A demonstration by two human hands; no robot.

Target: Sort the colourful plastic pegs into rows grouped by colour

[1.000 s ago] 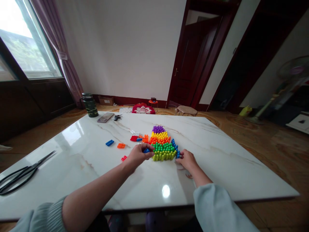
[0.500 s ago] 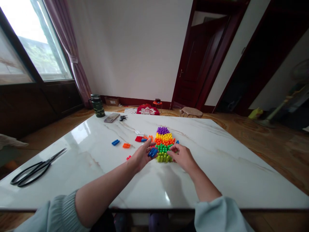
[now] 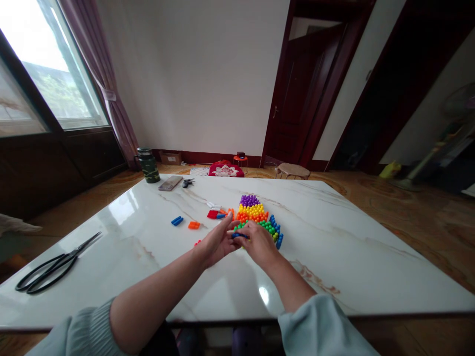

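Observation:
My left hand [image 3: 218, 241] is partly curled and holds blue plastic pegs [image 3: 240, 236]. My right hand [image 3: 261, 243] has come over to it, fingers pinched at the same blue pegs; how many each hand grips is hidden. Just behind the hands stand small rounded pegs packed in colour bands: purple pegs [image 3: 249, 200], yellow pegs [image 3: 252, 209], orange pegs [image 3: 249, 217] and green pegs [image 3: 267, 226]. Blue pegs [image 3: 279, 240] line the right side of this block. My right hand hides part of the green bands.
Left of the block lie red pegs [image 3: 213, 214], white pegs [image 3: 213, 205], an orange bundle [image 3: 193, 225] and a blue bundle [image 3: 177, 221]. Black-handled scissors [image 3: 59, 264] rest at the table's left. A camouflage flask [image 3: 149, 165], a phone [image 3: 170, 183] and keys [image 3: 187, 183] stand farther back.
My right hand has moved left from the block's right side to the blue pegs at my left hand. The blue pegs along the block's right side now show.

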